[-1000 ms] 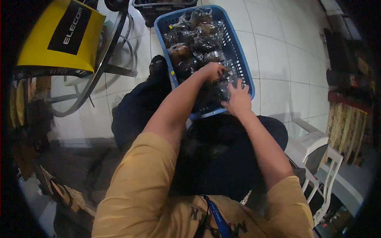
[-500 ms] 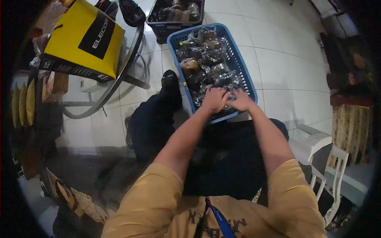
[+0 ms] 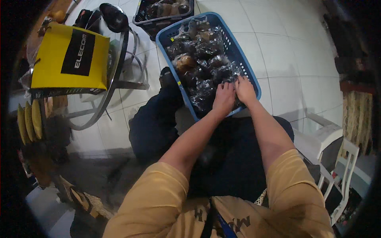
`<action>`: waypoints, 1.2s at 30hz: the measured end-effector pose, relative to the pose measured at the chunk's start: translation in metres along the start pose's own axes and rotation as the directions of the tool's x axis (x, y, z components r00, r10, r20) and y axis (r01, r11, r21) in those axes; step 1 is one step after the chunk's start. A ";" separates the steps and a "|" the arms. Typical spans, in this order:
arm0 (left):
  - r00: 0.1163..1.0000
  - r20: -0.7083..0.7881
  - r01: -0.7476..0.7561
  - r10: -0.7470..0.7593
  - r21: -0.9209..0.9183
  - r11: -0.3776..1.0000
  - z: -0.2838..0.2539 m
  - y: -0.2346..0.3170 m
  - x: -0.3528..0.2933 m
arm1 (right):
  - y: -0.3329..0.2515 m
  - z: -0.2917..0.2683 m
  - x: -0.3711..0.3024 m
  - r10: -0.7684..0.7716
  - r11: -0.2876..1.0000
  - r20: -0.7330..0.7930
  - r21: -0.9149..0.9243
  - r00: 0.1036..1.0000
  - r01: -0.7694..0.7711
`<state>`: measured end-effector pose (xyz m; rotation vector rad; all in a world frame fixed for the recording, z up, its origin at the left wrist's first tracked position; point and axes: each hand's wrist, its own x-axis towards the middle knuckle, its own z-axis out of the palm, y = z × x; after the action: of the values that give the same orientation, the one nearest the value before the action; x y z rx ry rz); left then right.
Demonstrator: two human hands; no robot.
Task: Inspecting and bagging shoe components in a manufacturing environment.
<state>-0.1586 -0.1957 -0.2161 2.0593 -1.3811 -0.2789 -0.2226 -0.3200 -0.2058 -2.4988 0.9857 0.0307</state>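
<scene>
A blue plastic basket (image 3: 240, 55) with slotted walls stands on the floor in front of my knees. It is packed with dark bundles (image 3: 206, 49) in clear, shiny plastic; one bundle (image 3: 184, 62) looks orange-brown. What lies inside the wrapping is too unclear to name. Both my hands are in the basket's near right part, side by side. My left hand (image 3: 225, 97) has its fingers bent down over a wrapped bundle. Close to the right wall, my right hand (image 3: 245, 89) curls its fingers on the plastic, fingertips partly hidden.
A black crate (image 3: 149, 25) with more wrapped bundles stands behind the basket. On the left, a yellow box (image 3: 49, 59) rests on a glass table with a curved metal rim (image 3: 114, 81). My leg (image 3: 152, 115) is left of the basket; a white chair (image 3: 344, 172) stands at right.
My hands have moved apart from each other, with the right one now nearer the basket's right wall. The view has shifted, so the basket sits slightly higher and farther left.
</scene>
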 end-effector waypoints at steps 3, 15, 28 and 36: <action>0.998 0.040 0.058 -0.056 -0.047 0.997 0.005 -0.003 -0.010 | 0.001 0.004 -0.001 -0.010 0.999 0.029 0.045 1.000 0.009; 0.963 0.260 0.068 -0.071 0.019 0.997 0.011 -0.011 -0.023 | 0.013 0.030 -0.010 0.012 0.995 0.110 0.098 0.994 -0.023; 0.924 0.377 0.039 -0.069 0.085 0.996 0.020 -0.014 -0.043 | -0.015 0.023 -0.009 0.428 0.886 0.122 0.142 0.896 -0.442; 0.736 0.641 0.208 -0.219 0.094 0.974 0.031 -0.020 -0.024 | -0.001 0.043 0.010 0.374 0.920 0.180 0.052 0.910 -0.389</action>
<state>-0.1685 -0.1816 -0.2562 2.2366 -1.5095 -1.1879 -0.2082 -0.3082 -0.2461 -2.1482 1.3562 0.3072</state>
